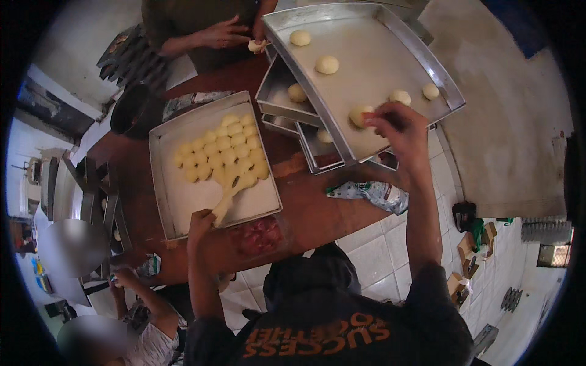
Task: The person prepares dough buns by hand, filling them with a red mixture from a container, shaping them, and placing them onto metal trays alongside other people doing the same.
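My left hand (pixel 202 222) grips the end of a pale, stretched strip of dough (pixel 221 205), which runs into a cluster of yellow dough balls (pixel 226 143) in a square metal tray (pixel 160 177). My right hand (pixel 386 122) has its fingers closed on a dough ball (pixel 360 114) in a large raised tray (pixel 455 105). Other separate balls (pixel 326 64) sit spread across that tray. Beneath it are stacked trays (pixel 287 122) with more dough. A plastic bag of red stuff (pixel 255 238) lies beside the square tray.
A co-worker (pixel 201 27) stands opposite, handling dough; another person (pixel 149 311) works at lower left. Around the wooden table (pixel 360 207) are a dark pot (pixel 131 110), plastic packages (pixel 366 195), stacked pans at left (pixel 97 201) and cardboard boxes (pixel 473 250) on the floor.
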`<state>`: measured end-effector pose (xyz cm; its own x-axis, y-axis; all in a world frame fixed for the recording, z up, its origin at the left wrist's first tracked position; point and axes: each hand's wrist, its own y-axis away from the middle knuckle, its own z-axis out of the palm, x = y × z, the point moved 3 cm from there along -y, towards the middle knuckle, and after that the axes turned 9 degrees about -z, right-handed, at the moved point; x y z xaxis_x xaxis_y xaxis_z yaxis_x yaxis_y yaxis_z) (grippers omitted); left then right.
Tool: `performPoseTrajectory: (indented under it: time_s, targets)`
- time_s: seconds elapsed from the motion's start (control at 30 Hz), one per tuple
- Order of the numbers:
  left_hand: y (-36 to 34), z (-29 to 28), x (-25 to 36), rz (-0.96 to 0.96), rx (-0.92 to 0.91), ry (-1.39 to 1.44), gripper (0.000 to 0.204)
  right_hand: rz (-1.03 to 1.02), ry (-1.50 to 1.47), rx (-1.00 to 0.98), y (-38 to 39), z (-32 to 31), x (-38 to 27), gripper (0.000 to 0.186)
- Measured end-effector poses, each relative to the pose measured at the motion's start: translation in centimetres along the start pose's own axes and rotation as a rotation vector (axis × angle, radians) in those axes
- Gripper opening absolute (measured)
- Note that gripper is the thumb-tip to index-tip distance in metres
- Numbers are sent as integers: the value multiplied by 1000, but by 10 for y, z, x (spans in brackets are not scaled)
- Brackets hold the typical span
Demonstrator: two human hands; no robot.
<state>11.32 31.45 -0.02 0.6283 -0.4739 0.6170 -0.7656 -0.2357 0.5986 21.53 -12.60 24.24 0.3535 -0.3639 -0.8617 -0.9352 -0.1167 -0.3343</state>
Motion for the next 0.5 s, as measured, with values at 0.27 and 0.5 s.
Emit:
performPoseTrajectory:
  time_s: [0.27,0.5]
  targets:
    - [-34,-36,-118,176,259,600,30,-107,333,-423,-21,15,25,14]
    - [61,-19,-63,11,71,1308,39,-297,412,539,81,-14,26,12]
